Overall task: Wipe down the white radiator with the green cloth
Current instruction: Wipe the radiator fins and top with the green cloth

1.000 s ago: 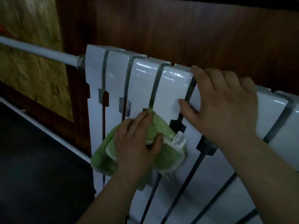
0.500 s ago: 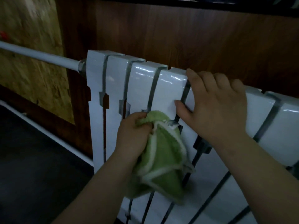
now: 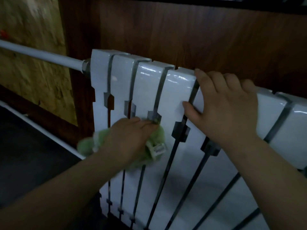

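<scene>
We note left hand (image 3: 127, 138), earlier clutching fluffy green cloth (image 3: 158, 136), now flat-fingered, pressing it on white ribbed metal radiator (image 3: 177, 97) mid-frame; right hand (image 3: 227, 110) stays spread on top.

Legible text: none.
Item 1: small white tag (image 3: 159, 148) on the lower right edge of the green cloth (image 3: 158, 134), just right of the left hand (image 3: 127, 140) pressing that cloth to the white radiator (image 3: 179, 93). Its dark print is too blurred to read.

The radiator (image 3: 176, 97) is glossy white, dark-slotted; the cloth (image 3: 157, 135) is green with white edging. The panelling (image 3: 182, 35) at 12 o'clock is brown wood grain, and the board (image 3: 33, 63) at 10 o'clock is mottled yellow.
</scene>
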A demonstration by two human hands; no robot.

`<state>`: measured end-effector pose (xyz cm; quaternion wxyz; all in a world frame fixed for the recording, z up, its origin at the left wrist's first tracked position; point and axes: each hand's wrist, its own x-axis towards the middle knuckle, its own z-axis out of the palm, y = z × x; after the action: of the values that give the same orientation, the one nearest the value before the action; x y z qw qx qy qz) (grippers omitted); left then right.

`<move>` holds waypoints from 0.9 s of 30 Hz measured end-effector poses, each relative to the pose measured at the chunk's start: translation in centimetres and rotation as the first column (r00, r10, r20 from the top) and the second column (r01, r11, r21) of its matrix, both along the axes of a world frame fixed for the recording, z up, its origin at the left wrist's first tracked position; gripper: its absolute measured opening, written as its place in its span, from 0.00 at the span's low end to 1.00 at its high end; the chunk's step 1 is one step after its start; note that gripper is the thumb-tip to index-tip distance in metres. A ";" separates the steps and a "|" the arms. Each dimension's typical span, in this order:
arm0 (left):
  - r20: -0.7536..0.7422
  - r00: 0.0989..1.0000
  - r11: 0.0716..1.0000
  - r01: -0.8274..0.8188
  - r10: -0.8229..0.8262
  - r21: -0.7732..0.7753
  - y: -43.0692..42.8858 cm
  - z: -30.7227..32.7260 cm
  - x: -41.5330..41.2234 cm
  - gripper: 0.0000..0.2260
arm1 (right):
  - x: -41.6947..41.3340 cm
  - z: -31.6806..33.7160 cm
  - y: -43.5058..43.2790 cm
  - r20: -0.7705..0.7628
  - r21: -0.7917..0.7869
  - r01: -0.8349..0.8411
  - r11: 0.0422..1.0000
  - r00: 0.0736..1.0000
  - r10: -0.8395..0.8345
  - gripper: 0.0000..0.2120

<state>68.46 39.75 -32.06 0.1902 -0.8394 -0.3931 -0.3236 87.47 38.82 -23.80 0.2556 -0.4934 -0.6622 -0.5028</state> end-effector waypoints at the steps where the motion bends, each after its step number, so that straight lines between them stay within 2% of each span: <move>1: -0.090 0.995 0.998 -0.040 0.044 0.047 0.1 0.4 -0.3 0.27 | 0.0 0.0 0.0 0.000 -0.006 -0.002 1.000 1.000 0.002 0.28; 4: -0.171 0.981 0.986 -0.069 0.095 0.152 0.2 1.1 -0.6 0.25 | 0.0 0.0 0.1 -0.002 -0.008 -0.002 1.000 1.000 0.002 0.28; 7: -0.148 0.979 0.973 -0.108 0.140 0.203 0.3 0.3 -0.3 0.23 | 0.0 -0.1 0.1 0.001 0.001 -0.006 1.000 1.000 0.006 0.28; 10: -0.015 0.993 0.986 -0.114 0.116 0.121 0.0 -0.7 0.9 0.18 | 0.1 -0.1 0.1 0.009 0.007 0.008 1.000 1.000 -0.008 0.28; 14: 0.280 0.960 0.999 -0.012 0.022 -0.037 0.2 -1.9 1.9 0.18 | 0.1 -0.2 0.0 0.017 0.024 0.029 0.999 0.999 -0.030 0.28; 15: 0.371 0.929 0.994 0.037 0.005 -0.104 0.2 -1.8 1.9 0.16 | 0.0 -0.1 0.0 0.019 0.026 0.030 0.999 0.999 -0.031 0.28; 17: 0.597 0.801 0.948 0.159 0.040 -0.277 -0.1 -1.6 1.9 0.10 | 0.0 -0.1 0.0 0.021 0.019 0.029 0.999 0.999 -0.029 0.29; 19: 0.783 0.612 0.864 0.330 0.111 -0.381 -0.9 -2.1 2.3 0.15 | 0.2 0.0 0.1 0.034 0.024 0.035 0.999 0.999 -0.035 0.29; 20: 0.836 0.534 0.859 0.365 0.123 -0.360 -1.7 -2.4 2.5 0.17 | 0.3 0.0 0.2 0.043 0.031 0.034 0.999 0.998 -0.035 0.29; 22: 0.902 0.417 0.909 0.321 0.115 -0.264 -2.8 -3.3 3.1 0.20 | 0.5 -0.1 0.2 0.059 0.045 0.033 0.998 0.998 -0.035 0.29; 25: 0.938 0.317 0.930 0.284 0.139 -0.234 -3.2 -4.9 3.7 0.21 | 0.4 -0.2 0.3 0.075 0.047 0.016 0.999 0.997 -0.020 0.29; 27: 0.923 0.335 0.902 0.310 0.191 -0.299 -3.3 -5.6 4.3 0.21 | 0.4 -0.2 0.3 0.068 0.052 0.012 0.999 0.998 -0.015 0.28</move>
<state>72.76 36.43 -37.66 -0.2712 -0.5312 -0.4578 -0.6593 87.90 39.10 -23.97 0.2420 -0.4737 -0.6539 -0.5380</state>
